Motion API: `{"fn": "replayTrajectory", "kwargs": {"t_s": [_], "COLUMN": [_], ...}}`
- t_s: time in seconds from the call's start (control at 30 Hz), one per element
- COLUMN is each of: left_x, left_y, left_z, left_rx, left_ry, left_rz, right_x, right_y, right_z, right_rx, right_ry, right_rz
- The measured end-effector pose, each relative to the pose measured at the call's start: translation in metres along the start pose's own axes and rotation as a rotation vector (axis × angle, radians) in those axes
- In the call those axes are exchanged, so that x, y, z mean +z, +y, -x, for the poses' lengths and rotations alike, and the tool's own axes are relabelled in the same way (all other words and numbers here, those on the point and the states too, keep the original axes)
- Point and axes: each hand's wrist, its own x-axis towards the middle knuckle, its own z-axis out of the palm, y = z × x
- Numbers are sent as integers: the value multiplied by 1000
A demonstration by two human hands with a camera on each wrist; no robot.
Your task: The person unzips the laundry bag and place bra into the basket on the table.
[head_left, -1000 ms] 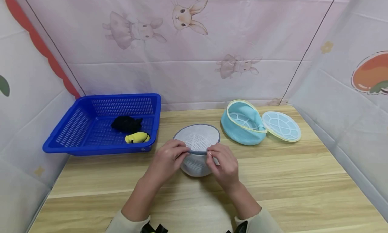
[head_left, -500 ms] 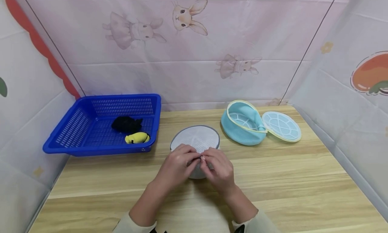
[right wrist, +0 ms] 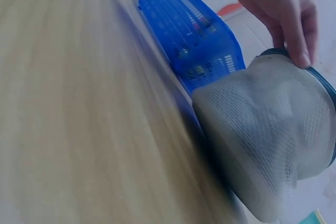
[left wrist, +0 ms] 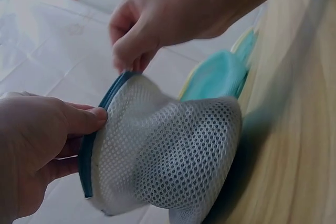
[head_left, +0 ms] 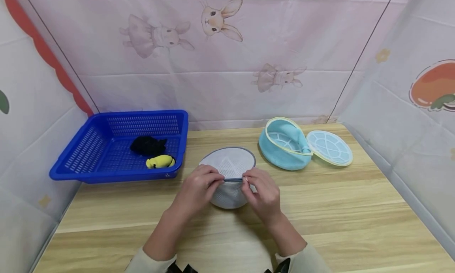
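A white-and-grey mesh laundry bag (head_left: 229, 197) with a dark blue zipped rim stands on the wooden table in front of me. Its round mesh top (head_left: 229, 162) lies over the body. My left hand (head_left: 197, 186) pinches the rim on the left of the front edge, thumb on top in the left wrist view. A short span to the right, my right hand (head_left: 264, 192) pinches the same rim between thumb and fingertips; the zip pull is hidden there. In the left wrist view the mesh body (left wrist: 184, 150) bulges and creases below both hands.
A blue plastic basket (head_left: 76, 171) at the left holds a black cloth bundle (head_left: 148, 145) and a yellow bundle (head_left: 161, 161). At the back right sits a turquoise mesh bag (head_left: 288, 162), its round lid (head_left: 330, 147) folded out. Printed fabric walls (head_left: 227, 91) border the table (head_left: 337, 225).
Half a second ago both hands met at the middle of the rim. Since then they have parted, left hand to the left and right hand to the right, much as one second ago.
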Motion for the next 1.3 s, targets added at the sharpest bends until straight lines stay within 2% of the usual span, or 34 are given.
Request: {"fn": "replayTrajectory", "kwargs": {"t_s": [0.23,0.43,0.57,0.7,0.87,1.1,1.3], "left_x": [-5,-5,1,9,13,6,-4], "left_y": [-8,-9,-1,10,16,6,-8], "left_z": [0,0,1,0,0,0,1], "left_rx": [-66,-81,-27,54,54,37,-35], "left_ry": [-6,-7,-15,-53,-68,-24,15], "left_rz": [10,-37,-35,-28,-40,-24,-11], "right_x": [-2,0,2,7,9,3,-3], "right_y": [5,-1,-6,-10,-13,-7,3], "right_z": [-2,1,2,3,3,-1,-4], "right_rx": [12,20,16,-35,-54,-28,14], "right_ry": [42,-4,-25,-22,-22,-24,32], "right_rz": [-16,-21,3,3,1,7,6]}}
